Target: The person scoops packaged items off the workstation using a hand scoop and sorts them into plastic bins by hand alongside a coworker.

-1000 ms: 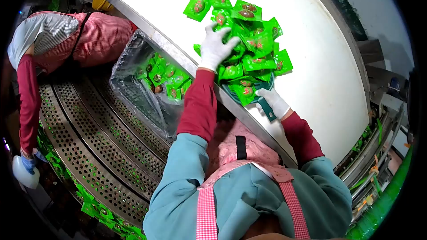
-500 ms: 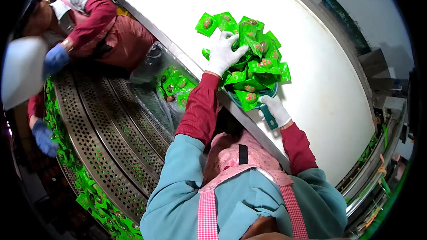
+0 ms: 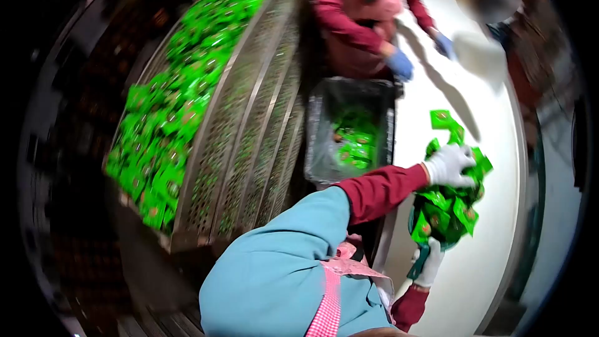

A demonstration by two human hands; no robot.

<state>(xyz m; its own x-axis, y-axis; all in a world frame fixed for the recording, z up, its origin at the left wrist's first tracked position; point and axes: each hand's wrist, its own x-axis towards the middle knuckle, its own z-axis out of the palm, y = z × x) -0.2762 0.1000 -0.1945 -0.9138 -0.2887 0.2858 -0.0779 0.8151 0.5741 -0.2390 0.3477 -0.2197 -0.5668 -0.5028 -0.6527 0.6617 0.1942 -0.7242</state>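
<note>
My left hand point(image 3: 450, 166), in a white glove, rests on a heap of small green packets point(image 3: 463, 209) with its fingers apart. The packets are shiny, each with a brownish, rounded shape showing on it. Beneath the near part of the heap is a round green basket point(image 3: 412, 223), mostly hidden by the packets. My right hand point(image 3: 431, 264), also white-gloved, is closed around the basket's dark green handle point(image 3: 418, 263) at the near side of the white table.
Left of the white table point(image 3: 493, 274) stands a plastic-lined crate point(image 3: 315, 143) with green packets inside. Beyond it is a perforated metal rack point(image 3: 249, 143) beside a mass of packets point(image 3: 181, 97). A co-worker in blue gloves point(image 3: 399, 64) stands at the table's far end, near a blurred white container point(image 3: 479, 56).
The view has swung left, bringing the rack and crate fully in. My left hand stays on the packets and my right on the handle. The co-worker's hands are now over the table.
</note>
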